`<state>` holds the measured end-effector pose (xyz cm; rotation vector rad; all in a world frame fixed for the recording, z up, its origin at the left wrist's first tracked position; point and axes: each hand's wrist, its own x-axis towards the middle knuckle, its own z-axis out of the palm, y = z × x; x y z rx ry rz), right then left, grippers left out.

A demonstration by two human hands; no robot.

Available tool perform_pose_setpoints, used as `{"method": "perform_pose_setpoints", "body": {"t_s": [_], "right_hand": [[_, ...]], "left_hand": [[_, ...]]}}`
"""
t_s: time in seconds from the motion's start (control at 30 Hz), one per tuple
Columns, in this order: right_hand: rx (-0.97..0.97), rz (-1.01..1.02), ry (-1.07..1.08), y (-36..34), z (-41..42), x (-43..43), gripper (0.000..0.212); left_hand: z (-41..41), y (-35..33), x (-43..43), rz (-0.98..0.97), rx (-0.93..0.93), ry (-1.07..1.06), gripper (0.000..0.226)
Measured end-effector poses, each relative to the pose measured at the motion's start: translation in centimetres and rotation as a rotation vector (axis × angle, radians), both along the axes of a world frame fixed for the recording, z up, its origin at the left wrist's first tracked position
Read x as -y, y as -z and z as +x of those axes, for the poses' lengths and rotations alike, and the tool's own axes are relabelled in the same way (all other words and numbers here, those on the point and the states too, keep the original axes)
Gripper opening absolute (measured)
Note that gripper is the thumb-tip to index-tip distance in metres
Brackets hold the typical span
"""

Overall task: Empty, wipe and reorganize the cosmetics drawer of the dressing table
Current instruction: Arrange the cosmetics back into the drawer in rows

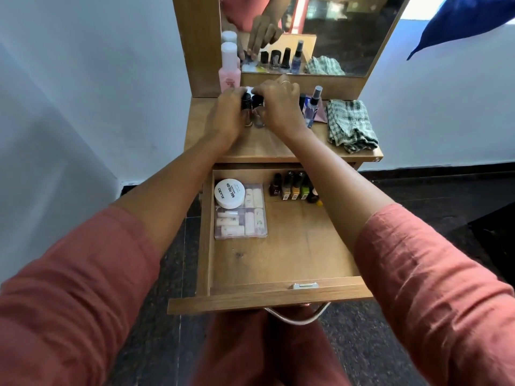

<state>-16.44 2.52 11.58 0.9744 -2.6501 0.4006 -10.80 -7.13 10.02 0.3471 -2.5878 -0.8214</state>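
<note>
Wooden dressing table top point(278, 146) looks like the staging area. Items stand at the back against the mirror point(348, 29), which leaves the front edge bare.

The open wooden drawer point(264, 299) is pulled fully out toward the person's lap. Most of its floor is bare wood and the contents sit at the back, so my read is that it's mid-reorganising, though I can't tell if it's been wiped.

The green-and-white checked cloth point(351, 125) lies crumpled on the right of the table top, within reach for wiping and well away from both hands.

The clear flat plastic box of small pale tubes point(241, 221) sits in the drawer's back left corner, pushed against the side wall. The white round tub printed "nail polish" point(229, 193) rests on top of the box's far end.

The tall pink bottle with a white cap point(229, 68) stands at the table's back left. The row of dark-capped nail polish bottles point(292, 186) lies along the drawer's back wall, caps to the rear and packed side by side. The slim blue spray bottle point(312, 107) stands upright just right of the right hand.

Hands are close together over the table, almost touching. The left hand point(227, 115) has its fingers curled round the brownish dark-capped bottle point(246, 103). The right hand point(278, 105) grips the clear dark-capped bottle point(257, 118) near its cap. Both bottles are upright with their bases on or just at the table top, probably being lined up or gathered as a pair.
</note>
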Motion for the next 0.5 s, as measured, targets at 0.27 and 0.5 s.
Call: {"method": "perform_pose_setpoints", "body": {"t_s": [0.27, 0.5], "right_hand": [[0.102, -0.130, -0.014, -0.1, 0.8, -0.7, 0.026], [0.260, -0.246, -0.055, -0.9, 3.2, -3.4, 0.030]], "left_hand": [[0.7, -0.4, -0.4, 0.060, -0.058, -0.048, 0.027], [2.9, -1.2, -1.9, 0.071, -0.047, -0.013, 0.027]]}}
